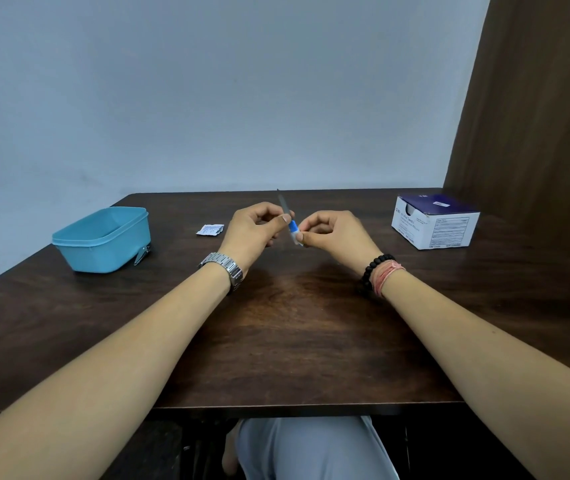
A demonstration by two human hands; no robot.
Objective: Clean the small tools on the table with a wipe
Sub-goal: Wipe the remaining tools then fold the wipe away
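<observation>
A thin grey metal nail file (283, 206) with a blue handle is held tilted above the middle of the dark wooden table (276, 334), its tip pointing up and away. My left hand (254, 233) pinches its metal blade. My right hand (332, 237) pinches a small white wipe (298, 237) around the blue handle end. A torn white wipe packet (210, 230) lies on the table to the left of my hands.
A light blue plastic tub (103, 242) stands at the left, with a metal nail clipper (142, 254) leaning against its right side. A white and dark blue box of wipes (434, 221) sits at the back right. A brown panel rises on the right.
</observation>
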